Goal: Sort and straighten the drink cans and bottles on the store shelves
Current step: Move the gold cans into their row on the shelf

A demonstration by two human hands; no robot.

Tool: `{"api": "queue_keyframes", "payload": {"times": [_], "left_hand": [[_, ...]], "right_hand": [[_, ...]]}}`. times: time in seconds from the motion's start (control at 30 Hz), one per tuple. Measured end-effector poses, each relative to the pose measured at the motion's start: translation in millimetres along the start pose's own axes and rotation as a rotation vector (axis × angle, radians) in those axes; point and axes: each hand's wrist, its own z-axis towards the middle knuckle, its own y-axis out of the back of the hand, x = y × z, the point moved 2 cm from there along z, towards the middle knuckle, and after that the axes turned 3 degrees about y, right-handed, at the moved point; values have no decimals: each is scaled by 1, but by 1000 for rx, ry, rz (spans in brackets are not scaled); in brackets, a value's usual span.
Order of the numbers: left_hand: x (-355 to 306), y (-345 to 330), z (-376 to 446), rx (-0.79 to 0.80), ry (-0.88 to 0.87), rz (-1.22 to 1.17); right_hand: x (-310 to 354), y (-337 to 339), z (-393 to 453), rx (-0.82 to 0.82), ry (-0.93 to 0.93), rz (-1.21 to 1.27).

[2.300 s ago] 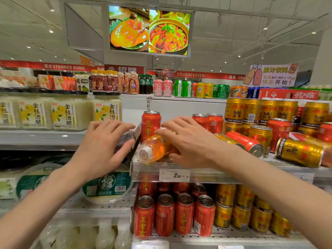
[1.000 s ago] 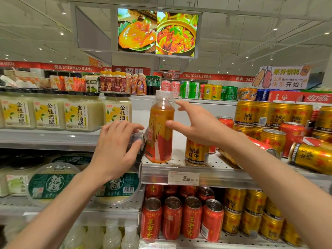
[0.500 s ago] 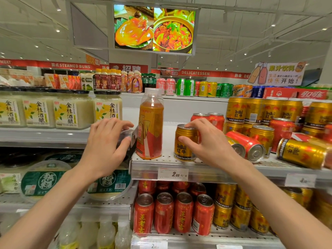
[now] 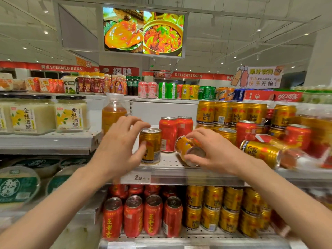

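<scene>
On the middle shelf [image 4: 172, 174] an upright gold Red Bull can [image 4: 151, 141] stands near the front edge. My left hand [image 4: 120, 146] wraps it, thumb on its front and fingers over its far rim. My right hand [image 4: 213, 151] grips a second gold can [image 4: 186, 150], tilted with its base toward me, just above the shelf. An orange tea bottle [image 4: 112, 112] stands upright behind my left hand. Two red cans [image 4: 168, 133] stand behind the gold ones. Another gold can [image 4: 260, 153] lies on its side to the right.
Stacked gold cans [image 4: 231, 112] and red cans [image 4: 246, 132] crowd the right of the shelf. White jars [image 4: 71, 114] fill the left shelf. Rows of red cans [image 4: 133, 216] and gold cans [image 4: 228, 209] stand below. A price tag [image 4: 138, 177] hangs on the shelf edge.
My left hand left the shelf divider and closed on the upright gold can. My right hand let that can go and picked up a fallen gold can to its right.
</scene>
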Motion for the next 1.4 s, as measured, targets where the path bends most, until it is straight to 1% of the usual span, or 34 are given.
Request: {"api": "queue_keyframes", "payload": {"times": [0.07, 0.17, 0.3, 0.43, 0.53, 0.67, 0.8, 0.97, 1.13, 1.23, 1.4], "left_hand": [[-8, -15, 9, 38, 19, 7], [-13, -33, 17, 67, 59, 12], [-15, -44, 16, 4, 92, -5], [-15, -47, 13, -28, 131, -33], [-16, -49, 12, -38, 140, -42], [-15, -50, 12, -40, 157, -56], [-14, -52, 11, -38, 163, -62], [-15, -52, 10, -36, 159, -61], [-17, -51, 8, -15, 127, -30], [-20, -48, 10, 1, 114, 17], [-32, -46, 18, -15, 90, 81]], "right_hand": [[-8, -9, -10, 25, 22, -65], [-13, -24, -17, -24, 52, -93], [-20, -22, -15, -115, 101, -17], [-16, -16, -5, -188, 166, 6], [-14, -13, 3, -197, 127, 122], [-20, -6, 21, -203, -13, 372], [-19, -12, 34, -145, -67, 449], [-19, -12, 32, -141, -41, 433], [-29, -5, 24, -36, -10, 389], [-44, -3, 10, -98, -64, 353], [-55, -14, -18, -160, -92, 137]]}}
